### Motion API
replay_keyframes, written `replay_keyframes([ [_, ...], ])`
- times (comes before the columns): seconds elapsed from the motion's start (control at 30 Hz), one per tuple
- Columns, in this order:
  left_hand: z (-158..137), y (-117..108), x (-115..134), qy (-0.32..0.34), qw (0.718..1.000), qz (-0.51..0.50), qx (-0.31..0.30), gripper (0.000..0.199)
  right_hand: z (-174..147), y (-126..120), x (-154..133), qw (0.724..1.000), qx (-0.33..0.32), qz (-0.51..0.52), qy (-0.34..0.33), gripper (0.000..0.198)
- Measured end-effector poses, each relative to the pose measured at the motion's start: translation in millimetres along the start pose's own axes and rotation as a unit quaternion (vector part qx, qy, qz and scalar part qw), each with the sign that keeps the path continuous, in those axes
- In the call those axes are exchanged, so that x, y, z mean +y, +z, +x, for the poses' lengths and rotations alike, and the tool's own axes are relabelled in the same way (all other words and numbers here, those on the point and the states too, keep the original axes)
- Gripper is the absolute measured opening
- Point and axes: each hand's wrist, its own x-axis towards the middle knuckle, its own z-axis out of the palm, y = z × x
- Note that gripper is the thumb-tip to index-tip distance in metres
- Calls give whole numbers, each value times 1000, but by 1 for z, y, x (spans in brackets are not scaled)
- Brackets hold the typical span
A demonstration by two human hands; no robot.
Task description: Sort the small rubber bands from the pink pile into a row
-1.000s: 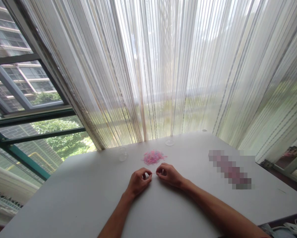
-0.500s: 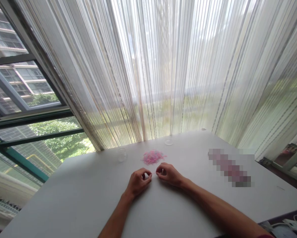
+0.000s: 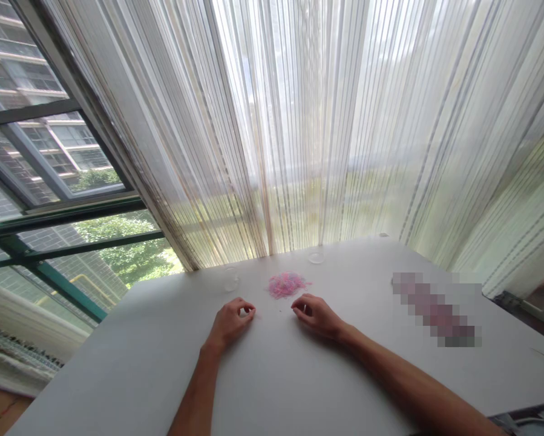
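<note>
A loose pile of thin pink and lilac strands (image 3: 287,284), perhaps small elastic bands, lies on the white table in front of my hands. My left hand (image 3: 230,321) pinches thumb and forefinger together left of the pile. A faint pale pink strand (image 3: 259,317) shows at those fingertips. Just below the pile's right side, my right hand (image 3: 317,316) rests with thumb and fingertips drawn together. Whether anything is between them is too small to make out. Bare tabletop separates the two hands.
A clear round container (image 3: 231,280) stands left of the pile, and a clear shallow dish (image 3: 316,258) sits behind it. A pixelated pinkish patch (image 3: 437,310) covers something on the right. Striped sheer curtains (image 3: 299,151) hang along the table's (image 3: 135,363) far edge.
My hands have moved apart, the left going left and the right slightly right. A thin strand that ran between their fingertips no longer spans the gap. The view has shifted slightly.
</note>
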Motion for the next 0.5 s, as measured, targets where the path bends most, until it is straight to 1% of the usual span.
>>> replay_keyframes([
  [0.1,-2,-6,-4,-26,1000,-1,-9,25,0,0,0,1000,-3,-4,-4,13],
  [0.23,-3,-8,-8,-40,999,-9,-23,23,0,-2,-3,1000,-3,-4,-8,14],
  [0.37,-5,-10,-13,-43,998,-26,-38,22,1,-3,-5,1000,-5,-2,-5,16],
  [0.5,-6,-10,-14,-31,998,-34,-33,28,1,-4,-7,1000,-5,-5,-1,17],
])
